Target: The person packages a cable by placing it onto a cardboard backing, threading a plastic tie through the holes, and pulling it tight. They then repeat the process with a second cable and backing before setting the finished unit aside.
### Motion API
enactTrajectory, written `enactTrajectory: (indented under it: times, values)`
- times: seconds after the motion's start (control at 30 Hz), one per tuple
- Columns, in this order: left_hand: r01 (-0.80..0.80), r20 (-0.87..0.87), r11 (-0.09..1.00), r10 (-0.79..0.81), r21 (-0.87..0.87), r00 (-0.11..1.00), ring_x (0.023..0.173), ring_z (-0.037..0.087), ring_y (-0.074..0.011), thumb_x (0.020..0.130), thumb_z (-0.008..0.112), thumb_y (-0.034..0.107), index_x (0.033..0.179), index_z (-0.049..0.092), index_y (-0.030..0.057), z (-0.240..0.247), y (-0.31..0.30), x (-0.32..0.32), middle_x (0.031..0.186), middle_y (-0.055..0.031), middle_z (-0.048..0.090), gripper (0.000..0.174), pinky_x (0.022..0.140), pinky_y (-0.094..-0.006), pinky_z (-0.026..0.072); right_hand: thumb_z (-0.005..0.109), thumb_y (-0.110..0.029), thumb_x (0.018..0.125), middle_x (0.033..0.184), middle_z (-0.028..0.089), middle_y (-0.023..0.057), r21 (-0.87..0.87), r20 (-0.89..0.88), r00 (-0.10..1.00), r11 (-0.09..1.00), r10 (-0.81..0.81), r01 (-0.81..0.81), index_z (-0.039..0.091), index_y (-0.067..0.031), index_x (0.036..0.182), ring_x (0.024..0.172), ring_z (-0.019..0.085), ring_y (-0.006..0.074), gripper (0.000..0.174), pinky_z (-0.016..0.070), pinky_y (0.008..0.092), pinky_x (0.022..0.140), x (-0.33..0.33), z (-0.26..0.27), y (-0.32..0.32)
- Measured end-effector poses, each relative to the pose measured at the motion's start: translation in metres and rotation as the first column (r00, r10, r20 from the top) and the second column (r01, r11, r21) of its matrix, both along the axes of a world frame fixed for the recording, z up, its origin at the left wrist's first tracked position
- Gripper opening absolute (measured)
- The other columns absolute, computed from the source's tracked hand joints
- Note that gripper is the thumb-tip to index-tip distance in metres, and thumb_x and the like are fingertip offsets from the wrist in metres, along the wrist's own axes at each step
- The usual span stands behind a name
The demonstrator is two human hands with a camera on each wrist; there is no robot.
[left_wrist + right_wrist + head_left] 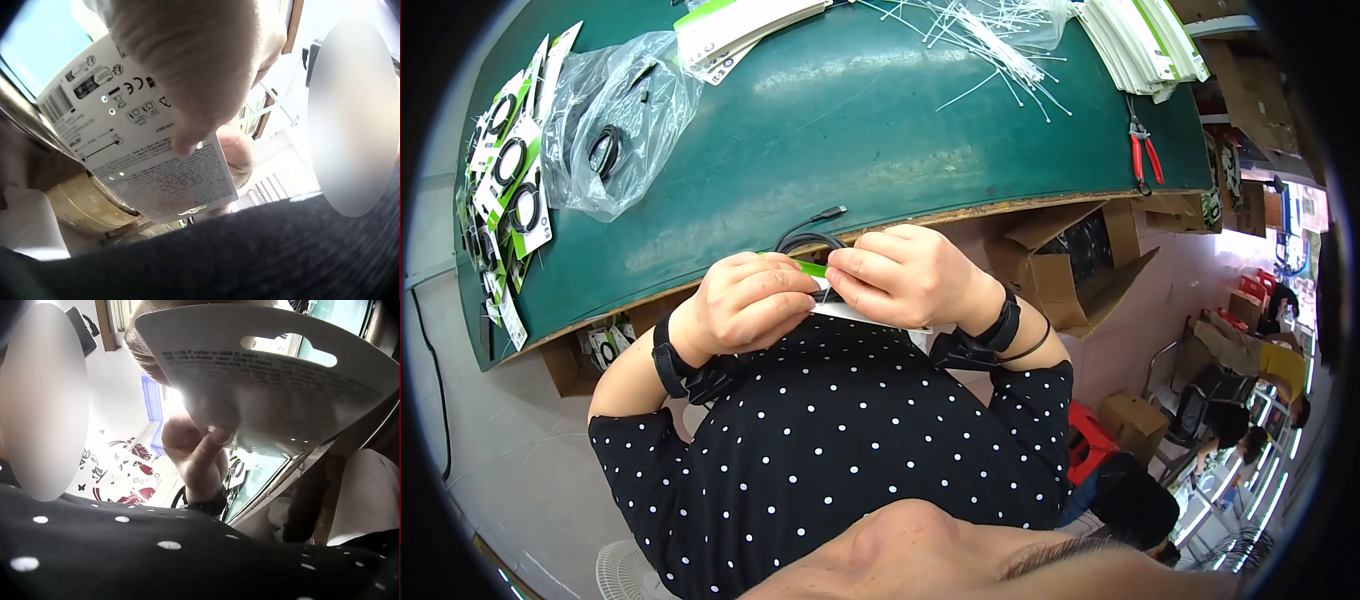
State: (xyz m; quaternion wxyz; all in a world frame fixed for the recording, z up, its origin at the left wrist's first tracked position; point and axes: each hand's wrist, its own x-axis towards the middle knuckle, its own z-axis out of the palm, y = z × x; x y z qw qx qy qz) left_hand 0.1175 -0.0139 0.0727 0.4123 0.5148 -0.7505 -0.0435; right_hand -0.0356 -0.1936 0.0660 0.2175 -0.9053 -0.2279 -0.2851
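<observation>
Both hands meet over a white and green card [878, 314] in front of the body, at the table's near edge. The left hand [755, 303] pinches the card and cable at one side; the right hand [908, 277] pinches them at the other. A coiled black cable [800, 240] lies against the card, its plug end sticking out over the table. In the left wrist view the printed back of the card [144, 137] faces the camera, with the left hand [194, 62] across it. The right wrist view shows the card [269, 394] with its hanging slot; fingers partly hide behind it.
The green table [800, 140] holds carded cables [510, 170] and a plastic bag [625, 120] at left, white zip ties [1000, 50] and stacked cards [1140, 45] at the back, and red-handled pliers [1145, 155] at right. An open cardboard box [1055, 290] stands below the edge.
</observation>
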Motion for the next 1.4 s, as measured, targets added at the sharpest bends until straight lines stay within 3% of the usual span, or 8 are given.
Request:
enactTrajectory:
  times: [0.27, 0.4, 0.5, 0.93, 1.03, 1.3, 1.4]
  values:
    - [0.003, -0.028, 1.000, -0.003, 0.013, 1.000, 0.071, 0.066, -0.0265, 0.062, 0.073, 0.002, 0.079, 0.061, 0.0014, 0.002, -0.002, 0.002, 0.083, -0.0105, 0.066, 0.020, 0.063, -0.0331, 0.0535, 0.069, -0.010, 0.070, 0.090, 0.064, 0.0052, -0.009, -0.009, 1.000, 1.000, 0.016, -0.016, 0.066, -0.0049, 0.087, 0.069, 0.061, 0.0159, 0.018, 0.0503, 0.0270, 0.054, 0.002, 0.004, -0.001]
    - [0.020, -0.058, 0.998, -0.016, 0.058, 0.998, 0.072, 0.066, -0.0251, 0.064, 0.073, 0.000, 0.078, 0.061, 0.0016, 0.005, -0.005, 0.005, 0.085, -0.0097, 0.065, 0.018, 0.068, -0.0345, 0.0568, 0.069, -0.010, 0.070, 0.089, 0.064, 0.0054, 0.043, -0.020, 0.999, 0.998, 0.048, -0.047, 0.066, -0.0046, 0.087, 0.069, 0.062, 0.0167, 0.017, 0.0498, 0.0271, 0.054, 0.006, 0.005, -0.002]
    - [0.048, -0.123, 0.998, -0.044, 0.030, 0.991, 0.069, 0.066, -0.0277, 0.061, 0.073, -0.001, 0.076, 0.060, 0.0019, 0.000, -0.009, 0.007, 0.081, -0.0110, 0.065, 0.020, 0.061, -0.0335, 0.0531, 0.069, -0.009, 0.070, 0.088, 0.064, 0.0059, 0.112, -0.044, 0.995, 0.991, 0.085, -0.079, 0.066, -0.0042, 0.086, 0.069, 0.063, 0.0180, 0.017, 0.0495, 0.0278, 0.054, 0.010, 0.006, -0.003]
    - [0.042, -0.124, 0.997, -0.033, 0.072, 0.992, 0.069, 0.066, -0.0253, 0.063, 0.073, -0.001, 0.077, 0.060, 0.0027, 0.002, -0.012, 0.009, 0.079, -0.0092, 0.066, 0.019, 0.062, -0.0342, 0.0543, 0.070, -0.007, 0.068, 0.084, 0.064, 0.0066, 0.211, -0.052, 0.987, 0.968, 0.150, -0.136, 0.066, -0.0032, 0.086, 0.069, 0.064, 0.0203, 0.019, 0.0506, 0.0289, 0.055, 0.016, 0.003, -0.007]
    - [0.026, -0.123, 0.998, -0.018, 0.064, 0.992, 0.070, 0.066, -0.0251, 0.063, 0.073, -0.001, 0.077, 0.061, 0.0035, 0.002, -0.012, 0.011, 0.078, -0.0083, 0.066, 0.020, 0.062, -0.0337, 0.0544, 0.070, -0.004, 0.067, 0.083, 0.065, 0.0062, 0.305, -0.063, 0.994, 0.950, 0.090, -0.067, 0.067, -0.0030, 0.086, 0.070, 0.065, 0.0209, 0.019, 0.0517, 0.0296, 0.056, 0.019, 0.003, -0.006]
    - [0.006, -0.120, 0.998, 0.002, 0.061, 0.993, 0.070, 0.067, -0.0246, 0.062, 0.074, -0.001, 0.077, 0.062, 0.0035, -0.001, -0.012, 0.008, 0.078, -0.0083, 0.066, 0.020, 0.061, -0.0333, 0.0538, 0.068, 0.004, 0.067, 0.086, 0.066, 0.0059, 0.211, -0.071, 0.985, 0.968, 0.155, -0.137, 0.067, -0.0029, 0.085, 0.071, 0.065, 0.0232, 0.020, 0.0528, 0.0301, 0.059, 0.017, 0.006, -0.010]
    - [-0.032, -0.113, 0.999, 0.036, 0.042, 0.993, 0.070, 0.067, -0.0243, 0.062, 0.074, -0.002, 0.077, 0.062, 0.0035, 0.003, -0.012, 0.008, 0.079, -0.0088, 0.067, 0.021, 0.061, -0.0327, 0.0537, 0.068, 0.005, 0.069, 0.091, 0.067, 0.0080, 0.256, -0.044, 0.993, 0.962, 0.105, -0.091, 0.066, -0.0030, 0.085, 0.073, 0.064, 0.0218, 0.018, 0.0526, 0.0293, 0.062, 0.021, 0.008, -0.012]
